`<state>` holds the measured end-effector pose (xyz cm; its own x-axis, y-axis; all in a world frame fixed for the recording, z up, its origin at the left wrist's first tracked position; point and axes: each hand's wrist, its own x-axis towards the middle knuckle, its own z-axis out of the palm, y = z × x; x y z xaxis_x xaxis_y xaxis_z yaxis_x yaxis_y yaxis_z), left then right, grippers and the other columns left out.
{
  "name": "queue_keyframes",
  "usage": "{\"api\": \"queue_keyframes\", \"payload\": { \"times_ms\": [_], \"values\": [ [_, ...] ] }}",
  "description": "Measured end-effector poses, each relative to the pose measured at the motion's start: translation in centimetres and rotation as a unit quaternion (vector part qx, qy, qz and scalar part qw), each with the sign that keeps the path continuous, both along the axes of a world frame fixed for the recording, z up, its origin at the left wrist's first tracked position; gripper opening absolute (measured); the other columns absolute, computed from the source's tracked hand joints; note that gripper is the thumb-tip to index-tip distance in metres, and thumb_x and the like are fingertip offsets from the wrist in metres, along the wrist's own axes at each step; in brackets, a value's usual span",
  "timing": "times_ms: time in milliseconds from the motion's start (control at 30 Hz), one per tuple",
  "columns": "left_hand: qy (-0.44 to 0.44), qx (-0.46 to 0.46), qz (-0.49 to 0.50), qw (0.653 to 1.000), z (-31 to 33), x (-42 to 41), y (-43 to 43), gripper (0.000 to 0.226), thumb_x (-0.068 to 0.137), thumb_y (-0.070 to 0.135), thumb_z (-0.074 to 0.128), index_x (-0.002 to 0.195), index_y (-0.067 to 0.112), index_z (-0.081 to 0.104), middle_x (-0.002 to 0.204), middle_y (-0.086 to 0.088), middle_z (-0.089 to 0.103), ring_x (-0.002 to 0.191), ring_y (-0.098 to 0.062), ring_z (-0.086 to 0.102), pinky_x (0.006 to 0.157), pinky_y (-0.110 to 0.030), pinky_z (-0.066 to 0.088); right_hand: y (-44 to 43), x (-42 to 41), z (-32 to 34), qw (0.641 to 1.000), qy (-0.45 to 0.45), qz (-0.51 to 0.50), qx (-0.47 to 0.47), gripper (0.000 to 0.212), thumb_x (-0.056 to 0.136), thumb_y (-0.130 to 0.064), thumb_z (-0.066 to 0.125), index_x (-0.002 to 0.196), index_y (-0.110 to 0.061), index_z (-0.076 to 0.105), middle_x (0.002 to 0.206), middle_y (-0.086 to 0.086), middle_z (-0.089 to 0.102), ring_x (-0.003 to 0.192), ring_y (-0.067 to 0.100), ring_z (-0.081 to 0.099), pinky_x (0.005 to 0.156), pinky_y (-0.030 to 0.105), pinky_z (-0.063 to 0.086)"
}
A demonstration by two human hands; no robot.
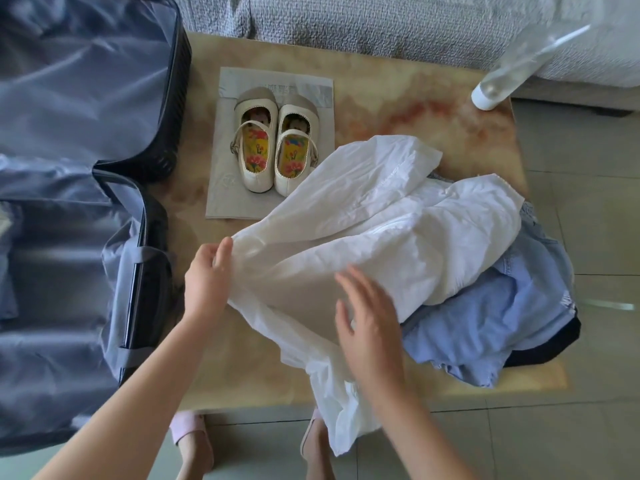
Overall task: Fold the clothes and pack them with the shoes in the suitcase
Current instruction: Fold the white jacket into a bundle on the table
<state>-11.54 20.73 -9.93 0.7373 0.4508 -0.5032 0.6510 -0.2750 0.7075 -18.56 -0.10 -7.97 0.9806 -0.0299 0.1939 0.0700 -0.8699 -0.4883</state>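
White garment [363, 220] lies crumpled, thin and creased, over blue clothes [485, 313].

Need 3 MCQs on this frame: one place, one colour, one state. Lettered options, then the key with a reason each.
1. The shoes stand:
A) on the floor
B) on a grey sheet on the table
C) on the sofa

2. The cloth under the white garment is:
A) red
B) green
C) light blue

3. The suitcase is:
A) open, lining showing
B) zipped shut
C) upright on its wheels

Key:
1 B, the pair sits on the sheet, beside the suitcase.
2 C, a light blue garment shows below the white one at the right.
3 A, both halves lie spread with the lining in view.
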Motion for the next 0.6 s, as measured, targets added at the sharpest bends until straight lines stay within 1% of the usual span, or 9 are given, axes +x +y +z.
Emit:
{"api": "queue_keyframes", "payload": {
  "times_ms": [67, 100, 200, 233, 300, 367, 433, 533, 600],
  "values": [
    [0.018, -0.005, -0.019, 1.000, 0.1, -0.3, 0.0, 0.034, 0.089, 0.051, 0.055, 0.110, 0.025, 0.054, 0.100, 0.006, 0.058, 0.092, -0.016, 0.055, 0.075, -0.030, 0.040, -1.8, 4.8, 0.8, 0.999, -0.015, 0.011, -0.050, 0.035, 0.083, -0.005, 0.066, 0.118, -0.009, 0.064, 0.132, 0.009, 0.058, 0.125, 0.026, 0.046, 0.107, 0.039, 0.033],
    [0.018, 0.011, -0.036, 0.999, 0.1, -0.5, 0.0, 0.036, 0.086, 0.050, 0.060, 0.113, 0.026, 0.055, 0.101, 0.006, 0.059, 0.091, -0.017, 0.056, 0.073, -0.030, 0.042, -2.5, 6.8, 1.3, 0.997, 0.018, 0.014, -0.075, 0.037, 0.083, -0.009, 0.068, 0.120, -0.010, 0.063, 0.136, 0.010, 0.055, 0.130, 0.031, 0.042, 0.110, 0.043, 0.029],
    [0.003, 0.030, -0.045, 0.999, -0.2, -0.8, 0.3, 0.033, 0.087, 0.039, 0.063, 0.115, 0.023, 0.058, 0.103, 0.002, 0.063, 0.092, -0.020, 0.060, 0.072, -0.032, 0.045, -4.5, 10.8, 1.8, 0.960, 0.203, 0.044, -0.185, 0.054, 0.086, -0.036, 0.066, 0.135, -0.021, 0.050, 0.143, 0.004, 0.048, 0.142, 0.029, 0.024, 0.116, 0.044, 0.004],
    [-0.004, 0.014, -0.031, 0.999, -0.2, -0.8, 0.4, 0.032, 0.089, 0.037, 0.061, 0.117, 0.022, 0.057, 0.106, 0.002, 0.062, 0.096, -0.020, 0.060, 0.074, -0.031, 0.045, -4.9, 11.4, 1.8, 0.942, 0.238, 0.060, -0.229, 0.056, 0.086, -0.039, 0.065, 0.137, -0.022, 0.048, 0.138, 0.003, 0.053, 0.142, 0.026, 0.025, 0.116, 0.042, -0.003],
    [-0.011, -0.029, -0.003, 1.000, -0.1, -1.0, 0.7, 0.040, 0.091, 0.037, 0.060, 0.125, 0.019, 0.052, 0.113, 0.005, 0.058, 0.105, -0.017, 0.057, 0.082, -0.029, 0.043, -5.6, 11.5, 1.6, 0.931, 0.225, 0.093, -0.274, 0.040, 0.086, -0.034, 0.066, 0.123, -0.021, 0.060, 0.109, 0.002, 0.067, 0.123, 0.022, 0.048, 0.116, 0.037, -0.010],
    [0.006, -0.054, 0.010, 0.998, 0.0, -1.6, 0.4, 0.057, 0.088, 0.042, 0.062, 0.135, 0.016, 0.042, 0.121, 0.004, 0.053, 0.110, -0.016, 0.052, 0.087, -0.030, 0.041, -5.6, 10.9, 1.3, 0.941, 0.172, 0.111, -0.271, 0.013, 0.084, -0.028, 0.069, 0.093, -0.018, 0.070, 0.077, -0.001, 0.068, 0.088, 0.020, 0.060, 0.117, 0.034, -0.008],
    [0.051, -0.068, 0.016, 0.996, 0.1, -2.9, -0.3, 0.068, 0.083, 0.045, 0.067, 0.136, 0.014, 0.038, 0.122, 0.001, 0.051, 0.110, -0.019, 0.052, 0.085, -0.031, 0.041, -5.7, 10.1, 0.7, 0.955, 0.140, 0.107, -0.237, 0.013, 0.080, -0.022, 0.074, 0.072, -0.015, 0.067, 0.060, -0.001, 0.062, 0.068, 0.021, 0.057, 0.117, 0.036, 0.003],
    [0.116, -0.137, 0.067, 0.981, -0.4, -5.5, -1.6, 0.081, 0.075, 0.039, 0.078, 0.136, 0.013, 0.032, 0.117, -0.002, 0.052, 0.105, -0.021, 0.054, 0.088, -0.035, 0.045, -5.7, 9.4, 0.1, 0.963, 0.143, 0.095, -0.206, 0.014, 0.080, -0.019, 0.075, 0.072, -0.012, 0.067, 0.062, 0.001, 0.064, 0.066, 0.024, 0.057, 0.114, 0.036, 0.015],
    [0.164, -0.175, 0.082, 0.967, -1.0, -7.2, -2.3, 0.071, 0.072, 0.035, 0.081, 0.125, 0.015, 0.038, 0.107, 0.000, 0.056, 0.100, -0.020, 0.057, 0.091, -0.040, 0.049, -5.3, 9.5, 0.2, 0.964, 0.161, 0.098, -0.187, 0.011, 0.083, -0.020, 0.072, 0.078, -0.011, 0.068, 0.069, 0.003, 0.067, 0.074, 0.026, 0.059, 0.114, 0.036, 0.018]
  ]
}}
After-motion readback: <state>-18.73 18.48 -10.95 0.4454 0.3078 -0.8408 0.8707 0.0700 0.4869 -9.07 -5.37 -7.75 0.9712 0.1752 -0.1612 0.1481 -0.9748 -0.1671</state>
